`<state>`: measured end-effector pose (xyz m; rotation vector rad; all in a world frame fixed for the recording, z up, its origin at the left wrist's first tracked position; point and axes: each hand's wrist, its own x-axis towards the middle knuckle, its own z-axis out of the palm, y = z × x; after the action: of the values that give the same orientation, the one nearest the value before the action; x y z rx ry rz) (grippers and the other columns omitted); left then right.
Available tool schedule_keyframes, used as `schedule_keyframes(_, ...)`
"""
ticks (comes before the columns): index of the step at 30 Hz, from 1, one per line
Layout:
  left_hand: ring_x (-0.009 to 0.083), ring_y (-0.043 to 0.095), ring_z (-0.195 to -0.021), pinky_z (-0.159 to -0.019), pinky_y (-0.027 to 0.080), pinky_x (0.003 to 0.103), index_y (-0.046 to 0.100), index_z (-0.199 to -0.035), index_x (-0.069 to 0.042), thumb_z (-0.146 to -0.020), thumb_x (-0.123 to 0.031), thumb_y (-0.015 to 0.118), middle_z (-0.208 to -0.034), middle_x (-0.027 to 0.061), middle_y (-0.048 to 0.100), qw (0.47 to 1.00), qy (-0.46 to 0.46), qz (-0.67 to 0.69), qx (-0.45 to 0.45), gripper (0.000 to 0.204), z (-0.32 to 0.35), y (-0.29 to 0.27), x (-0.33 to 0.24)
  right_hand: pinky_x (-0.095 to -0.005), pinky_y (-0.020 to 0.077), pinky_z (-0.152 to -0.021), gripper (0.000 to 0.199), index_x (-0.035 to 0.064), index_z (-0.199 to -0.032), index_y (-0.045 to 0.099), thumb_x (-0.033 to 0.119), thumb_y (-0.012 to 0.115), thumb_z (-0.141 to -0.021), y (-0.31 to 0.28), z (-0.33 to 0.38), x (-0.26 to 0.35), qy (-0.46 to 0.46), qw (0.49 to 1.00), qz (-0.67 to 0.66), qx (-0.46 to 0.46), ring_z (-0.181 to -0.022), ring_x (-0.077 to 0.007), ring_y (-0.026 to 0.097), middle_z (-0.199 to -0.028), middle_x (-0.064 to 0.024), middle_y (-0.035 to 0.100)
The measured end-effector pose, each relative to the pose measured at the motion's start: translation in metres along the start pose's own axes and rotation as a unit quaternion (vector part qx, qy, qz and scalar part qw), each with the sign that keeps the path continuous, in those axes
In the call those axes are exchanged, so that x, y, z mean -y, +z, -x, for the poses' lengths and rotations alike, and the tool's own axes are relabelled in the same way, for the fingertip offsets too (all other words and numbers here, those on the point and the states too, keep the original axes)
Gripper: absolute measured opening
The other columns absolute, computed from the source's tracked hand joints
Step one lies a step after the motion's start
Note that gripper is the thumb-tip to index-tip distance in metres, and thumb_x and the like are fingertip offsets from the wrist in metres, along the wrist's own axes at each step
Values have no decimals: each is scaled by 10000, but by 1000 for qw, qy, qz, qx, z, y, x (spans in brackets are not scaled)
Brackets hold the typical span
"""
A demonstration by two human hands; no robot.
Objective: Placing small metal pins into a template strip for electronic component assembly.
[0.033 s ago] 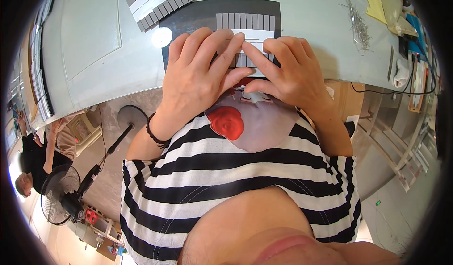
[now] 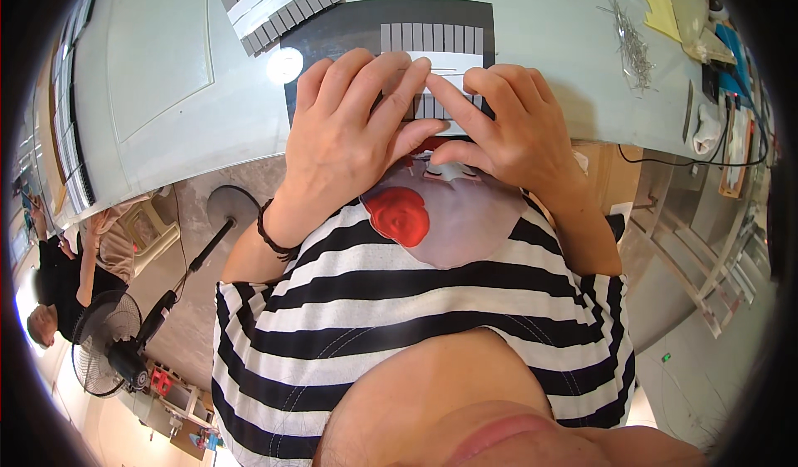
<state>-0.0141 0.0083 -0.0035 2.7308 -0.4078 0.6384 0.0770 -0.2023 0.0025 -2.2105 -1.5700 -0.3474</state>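
Observation:
On a dark mat (image 2: 332,39) lies a flat piece with rows of grey rectangles along its two long sides and a white band (image 2: 453,60) between them. Thin dark lines run along the band. My left hand (image 2: 345,122) reaches over it from the left, fingers bent and thumb apart from the index finger. From the other side my right hand (image 2: 524,126) comes in, its index finger stretched out and its thumb apart. Both index fingertips meet on the white band, covering part of it. No object shows clearly in either hand.
A similar grey-and-white piece (image 2: 283,6) lies at the far left of the mat. To the right are a bundle of thin silvery wires (image 2: 633,51), yellow material (image 2: 658,6) and a black cable (image 2: 665,159). A fan (image 2: 108,342) and another person (image 2: 66,280) are at the left.

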Motion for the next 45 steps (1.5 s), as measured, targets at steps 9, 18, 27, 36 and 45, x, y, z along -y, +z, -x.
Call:
schedule_keyframes(9,238,574,-1080,-937,416,395,691,-1196,-98,-872,-425,744,-1155,26,626,1000,-9,-11,2,463,-3,-3,-2,-412,496,-806,662,33,-1224,709,558,704,-822,0,4,-1,1,1000,-16,0,-939,-275,563,-1082,-78,576)
schedule_keyframes(18,225,575,-1084,-945,388,410,706,-1226,-159,-870,-469,733,-1159,13,618,1000,-19,-23,9,472,0,-1,-4,-382,480,-801,636,37,-1175,697,533,732,-779,0,2,0,-5,1000,-13,-3,-937,-242,561,-1054,-49,570)
schedule_keyframes(27,246,557,-1096,-972,390,426,701,-1337,-247,-906,-527,677,-1221,13,619,997,-38,-41,51,514,0,-4,-8,-347,467,-776,596,44,-1113,681,515,748,-755,2,1,1,-3,1000,-15,-18,-926,-203,560,-1017,-20,562)
schedule_keyframes(36,252,570,-1114,-977,382,429,691,-1331,-172,-909,-530,681,-1236,48,612,997,-7,-59,54,554,-2,-5,-5,-399,497,-820,551,28,-1174,697,462,750,-837,-8,3,-3,15,999,-23,-34,-933,-274,616,-1062,-73,640)
schedule_keyframes(45,278,556,-1150,-999,367,451,663,-1371,-160,-930,-507,686,-1266,62,601,996,14,-73,58,562,-5,-6,-10,-380,516,-686,301,-24,-1000,736,265,648,-986,-201,92,-245,374,851,277,-245,-761,-245,687,-823,-149,734)
